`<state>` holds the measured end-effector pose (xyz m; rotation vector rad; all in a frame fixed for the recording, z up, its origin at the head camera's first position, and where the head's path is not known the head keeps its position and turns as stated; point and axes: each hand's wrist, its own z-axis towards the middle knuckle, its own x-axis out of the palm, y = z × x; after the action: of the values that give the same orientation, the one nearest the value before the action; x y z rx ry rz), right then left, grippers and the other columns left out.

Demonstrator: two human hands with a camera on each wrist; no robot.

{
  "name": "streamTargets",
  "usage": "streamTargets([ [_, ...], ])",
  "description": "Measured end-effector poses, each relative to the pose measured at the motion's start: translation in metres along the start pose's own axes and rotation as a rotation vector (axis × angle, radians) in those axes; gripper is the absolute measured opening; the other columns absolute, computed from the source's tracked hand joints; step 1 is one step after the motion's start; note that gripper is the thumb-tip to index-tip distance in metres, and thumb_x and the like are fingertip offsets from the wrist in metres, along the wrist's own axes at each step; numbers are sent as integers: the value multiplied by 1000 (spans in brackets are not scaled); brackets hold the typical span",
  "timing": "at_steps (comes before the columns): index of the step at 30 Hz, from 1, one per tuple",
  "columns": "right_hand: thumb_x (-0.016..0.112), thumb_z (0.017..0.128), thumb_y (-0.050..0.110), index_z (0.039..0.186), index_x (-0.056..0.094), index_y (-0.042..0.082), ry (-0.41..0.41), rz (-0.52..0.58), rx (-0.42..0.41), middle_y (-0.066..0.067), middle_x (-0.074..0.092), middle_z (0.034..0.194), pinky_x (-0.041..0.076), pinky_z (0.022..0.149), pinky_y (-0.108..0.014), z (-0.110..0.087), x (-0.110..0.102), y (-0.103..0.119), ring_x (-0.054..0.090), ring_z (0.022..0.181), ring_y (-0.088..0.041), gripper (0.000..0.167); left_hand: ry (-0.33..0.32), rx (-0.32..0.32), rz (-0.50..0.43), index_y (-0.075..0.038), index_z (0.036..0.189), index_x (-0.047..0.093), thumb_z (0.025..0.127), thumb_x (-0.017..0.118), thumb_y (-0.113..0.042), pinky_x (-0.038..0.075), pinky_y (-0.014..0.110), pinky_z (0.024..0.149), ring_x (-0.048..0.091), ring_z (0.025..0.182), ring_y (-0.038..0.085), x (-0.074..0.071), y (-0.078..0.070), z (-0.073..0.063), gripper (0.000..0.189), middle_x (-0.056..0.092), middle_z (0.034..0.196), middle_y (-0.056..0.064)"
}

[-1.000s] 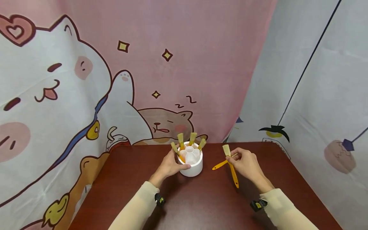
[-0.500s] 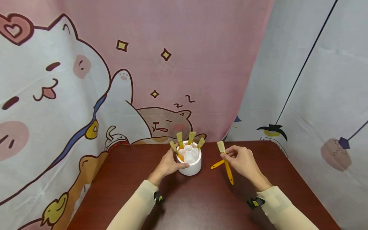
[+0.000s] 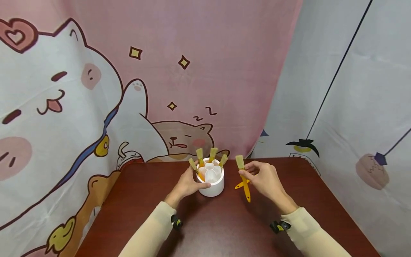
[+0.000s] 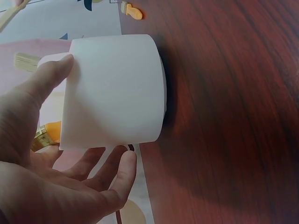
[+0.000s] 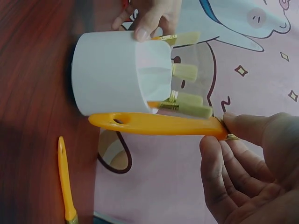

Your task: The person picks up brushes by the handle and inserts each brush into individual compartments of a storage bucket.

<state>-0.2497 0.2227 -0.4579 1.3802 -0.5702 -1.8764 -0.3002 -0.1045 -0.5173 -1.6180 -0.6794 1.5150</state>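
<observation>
My left hand [image 3: 186,184] grips a white round brush holder [image 3: 212,190] standing on the table, its thumb at the rim and its fingers around the far side. Several paintbrushes [image 3: 213,154] stand bristles-up in the holder's compartments around a central ring. Right of the holder, my right hand [image 3: 265,179] pinches a yellow-handled paintbrush [image 3: 245,189] near its metal ferrule, bristles up and handle hanging down. In the right wrist view that handle [image 5: 154,123] appears alongside the holder's wall. Another paintbrush [image 5: 65,182] lies on the table, partly hidden behind the held one in the head view.
The dark red-brown table [image 3: 212,228] reaches back to a pink cartoon curtain [image 3: 231,89]. A pale curtain [image 3: 359,107] hangs along the right side. Each wrist bears a black strap with a small device.
My right hand has moved left with the paintbrush, closer to the holder. The left hand keeps its hold and stays nearly still; the view has shifted slightly.
</observation>
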Motion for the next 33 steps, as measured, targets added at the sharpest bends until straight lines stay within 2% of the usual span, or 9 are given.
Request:
streamTargets([
  [9,95,101,26,109,86,11,-21,8,-61,-2,87,94,65,65,-24,3,13,13,80,79,-11,20,-10,3,6,-10,181,36,87,106,-32,42,70,136,57,162,46,-2,4,-2,119,56,176,24],
  [22,95,101,24,110,86,12,-68,49,-123,-3,89,98,65,69,-23,6,25,26,84,83,-15,18,-1,17,-2,-9,181,36,87,106,-32,42,70,136,57,162,46,1,8,-2,120,55,176,24],
  [27,94,102,24,110,86,12,-77,80,-151,-3,89,99,64,67,-23,8,31,34,84,82,-14,16,-1,28,-11,-10,181,36,86,107,-30,41,70,136,57,162,45,0,6,-3,120,56,176,23],
  [33,93,103,22,111,86,14,-86,66,-190,0,89,98,66,77,-24,12,37,41,83,83,-12,14,-7,33,-6,-11,181,37,87,106,-32,42,70,136,58,161,45,1,5,-2,118,56,176,22],
])
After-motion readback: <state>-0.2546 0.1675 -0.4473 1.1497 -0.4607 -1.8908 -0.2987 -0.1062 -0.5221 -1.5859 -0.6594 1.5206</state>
